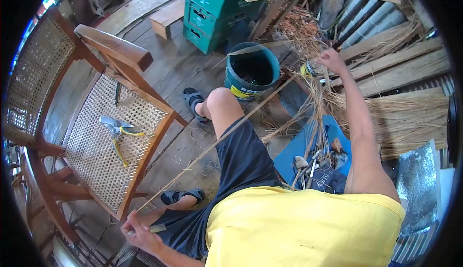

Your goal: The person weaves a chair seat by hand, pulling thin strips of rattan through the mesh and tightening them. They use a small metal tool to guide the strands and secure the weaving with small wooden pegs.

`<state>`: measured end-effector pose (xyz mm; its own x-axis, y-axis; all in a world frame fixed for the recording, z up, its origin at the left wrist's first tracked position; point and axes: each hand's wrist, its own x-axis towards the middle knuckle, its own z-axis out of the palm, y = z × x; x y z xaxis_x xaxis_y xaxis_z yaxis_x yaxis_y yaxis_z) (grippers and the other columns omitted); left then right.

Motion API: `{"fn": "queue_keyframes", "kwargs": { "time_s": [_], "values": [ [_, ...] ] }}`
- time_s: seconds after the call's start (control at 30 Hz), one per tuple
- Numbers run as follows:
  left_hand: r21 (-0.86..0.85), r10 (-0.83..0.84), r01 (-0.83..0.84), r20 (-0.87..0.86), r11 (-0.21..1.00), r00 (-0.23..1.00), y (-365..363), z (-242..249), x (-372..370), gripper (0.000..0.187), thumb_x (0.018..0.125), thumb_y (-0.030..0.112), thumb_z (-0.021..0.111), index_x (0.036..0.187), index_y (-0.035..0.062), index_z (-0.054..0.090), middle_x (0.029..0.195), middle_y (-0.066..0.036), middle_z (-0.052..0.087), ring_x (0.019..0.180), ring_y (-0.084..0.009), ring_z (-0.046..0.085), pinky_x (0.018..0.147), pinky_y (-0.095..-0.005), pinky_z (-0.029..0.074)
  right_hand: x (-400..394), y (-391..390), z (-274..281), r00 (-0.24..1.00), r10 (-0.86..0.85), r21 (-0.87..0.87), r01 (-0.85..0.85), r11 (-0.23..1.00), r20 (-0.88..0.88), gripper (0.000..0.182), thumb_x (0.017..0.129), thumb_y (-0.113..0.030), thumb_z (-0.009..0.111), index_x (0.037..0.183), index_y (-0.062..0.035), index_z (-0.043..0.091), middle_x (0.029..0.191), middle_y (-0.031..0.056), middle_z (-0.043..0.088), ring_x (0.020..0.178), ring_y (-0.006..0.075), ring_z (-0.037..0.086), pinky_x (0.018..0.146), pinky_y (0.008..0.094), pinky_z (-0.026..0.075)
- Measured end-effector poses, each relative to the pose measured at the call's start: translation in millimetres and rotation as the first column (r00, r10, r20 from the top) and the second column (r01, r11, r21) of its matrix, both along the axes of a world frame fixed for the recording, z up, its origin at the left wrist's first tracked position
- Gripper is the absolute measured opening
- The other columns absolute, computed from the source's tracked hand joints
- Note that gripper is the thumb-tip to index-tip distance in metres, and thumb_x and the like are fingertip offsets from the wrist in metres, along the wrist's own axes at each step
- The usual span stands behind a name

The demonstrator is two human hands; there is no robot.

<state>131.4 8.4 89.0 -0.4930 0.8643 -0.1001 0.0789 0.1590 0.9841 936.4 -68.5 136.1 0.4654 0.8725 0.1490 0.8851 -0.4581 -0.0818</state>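
Observation:
A long, thin rattan strip (202,154) runs diagonally across my lap. Its lower end is at my left hand (141,232), whose fingers are closed on it; a small pale-bladed tool (157,228) also sticks out of that hand. My right hand (331,60) is raised at the upper right, fingers closed, near a strip that arches over the green bucket (252,69); what it pinches is too small to make out. Left of my legs stands a wooden chair with a woven cane seat (91,137), on which lie yellow-handled snips (118,134) and a dark slim tool (117,94).
Green crates (202,19) stand beyond the bucket. A blue chair (289,158) at my right holds a dark bag and small items. Bundles of rattan strips (405,122) and wooden planks (400,64) lie on the right. A low wooden bench (166,17) is at the top.

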Motion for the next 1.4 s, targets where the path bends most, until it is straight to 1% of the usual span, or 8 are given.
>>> {"fn": "queue_keyframes", "kwargs": {
  "time_s": [0.17, 0.33, 0.5, 0.6, 0.77, 0.9, 1.2, 1.4],
  "values": [
    [0.101, -0.302, 0.296, 0.052, 0.95, 0.952, 10.8, -27.8, 31.1, 0.018, 0.097, 0.014, 0.066, 0.089, 0.0053, 0.053, 0.09, -0.013, 0.072, 0.051, -0.0034, 0.042, 0.043, -0.0167, 0.029, -12.7, -119.1, -28.9, 0.711, -0.621, -0.345, 0.703, 0.622, 0.329, 0.096, 0.073, -0.081, 0.063, 0.119, 0.0034, 0.067, 0.12, 0.0273, 0.065, 0.111, 0.0368, 0.065, 0.087, 0.0486, 0.052],
    [0.025, -0.187, 0.189, -0.048, 0.982, 0.981, 29.6, -21.2, -15.7, 0.017, 0.097, 0.014, 0.067, 0.091, 0.0047, 0.054, 0.094, -0.012, 0.073, 0.053, -0.0023, 0.043, 0.044, -0.0158, 0.029, -51.8, -152.6, -38.1, 0.474, -0.87, -0.903, 0.421, 0.086, 0.137, 0.098, 0.064, -0.077, 0.075, 0.13, -0.0043, 0.063, 0.14, 0.018, 0.057, 0.131, 0.034, 0.053, 0.108, 0.0471, 0.044],
    [-0.032, -0.167, 0.165, -0.056, 0.986, 0.984, 14.7, -9.3, -35.8, 0.015, 0.094, 0.011, 0.069, 0.091, 0.0035, 0.056, 0.092, -0.009, 0.071, 0.056, -0.0026, 0.044, 0.046, -0.0169, 0.031, -134.1, -90.2, -22.7, 0.799, -0.546, -0.784, 0.5, 0.368, 0.253, 0.074, 0.077, -0.063, 0.075, 0.122, -0.0043, 0.066, 0.13, 0.0166, 0.063, 0.121, 0.0367, 0.059, 0.101, 0.0561, 0.044],
    [-0.009, -0.231, 0.233, -0.172, 0.972, 0.958, 3.2, -24.2, -20.2, 0.012, 0.094, 0.014, 0.07, 0.092, 0.0059, 0.061, 0.088, -0.005, 0.07, 0.056, -0.0034, 0.046, 0.047, -0.0189, 0.032, -184.7, -22.9, -43.3, 0.991, -0.134, -0.098, 0.132, 0.986, -0.021, 0.051, 0.091, -0.044, 0.067, 0.119, -0.0019, 0.065, 0.123, 0.0187, 0.064, 0.115, 0.0374, 0.06, 0.099, 0.047, 0.046],
    [-0.137, -0.389, 0.402, 0.112, 0.905, 0.914, -24.9, 2.1, 80.5, 0.012, 0.093, 0.006, 0.068, 0.089, 0.0044, 0.058, 0.08, -0.004, 0.069, 0.061, -0.0042, 0.053, 0.05, -0.0193, 0.039, -419.1, 69.7, -30.6, 0.595, 0.685, 0.345, -0.593, 0.727, -0.421, 0.043, 0.095, -0.029, 0.066, 0.126, -0.0007, 0.056, 0.119, 0.0202, 0.063, 0.111, 0.0349, 0.061, 0.095, 0.0421, 0.048],
    [-0.087, -0.437, 0.45, 0.131, 0.889, 0.89, -39.5, -12.0, 85.2, 0.015, 0.095, 0.004, 0.067, 0.091, 0.0033, 0.053, 0.081, -0.006, 0.07, 0.065, -0.0037, 0.054, 0.056, -0.0197, 0.042, -541.4, 47.5, -58.5, 0.069, 0.459, 0.344, -0.566, 0.75, -0.886, 0.037, 0.095, -0.025, 0.065, 0.122, -0.0007, 0.058, 0.103, 0.0202, 0.067, 0.094, 0.0313, 0.068, 0.08, 0.0375, 0.053],
    [0.028, -0.325, 0.325, 0.006, 0.945, 0.946, -36.9, -6.9, 44.9, 0.012, 0.095, 0.01, 0.069, 0.097, 0.0029, 0.06, 0.082, -0.003, 0.068, 0.071, -0.0052, 0.055, 0.061, -0.021, 0.044, -523.7, 73.3, -46.5, 0.137, 0.35, 0.173, -0.671, 0.721, -0.927, 0.019, 0.097, -0.022, 0.063, 0.105, -0.0054, 0.068, 0.079, 0.0082, 0.066, 0.069, 0.0123, 0.062, 0.065, 0.0284, 0.05],
    [0.051, 0.24, -0.236, -0.069, 0.97, 0.968, 1.9, -7.2, -105.7, 0.031, 0.099, 0.033, 0.063, 0.11, 0.0047, 0.062, 0.089, -0.004, 0.068, 0.058, -0.0035, 0.048, 0.049, -0.0199, 0.036, -384.2, 144.4, 44.3, 0.367, 0.637, 0.728, 0.212, 0.652, -0.677, 0.015, 0.101, -0.014, 0.057, 0.103, -0.0055, 0.069, 0.084, -0.0063, 0.058, 0.065, -0.0004, 0.037, 0.057, 0.0167, 0.03]
  ]
}}
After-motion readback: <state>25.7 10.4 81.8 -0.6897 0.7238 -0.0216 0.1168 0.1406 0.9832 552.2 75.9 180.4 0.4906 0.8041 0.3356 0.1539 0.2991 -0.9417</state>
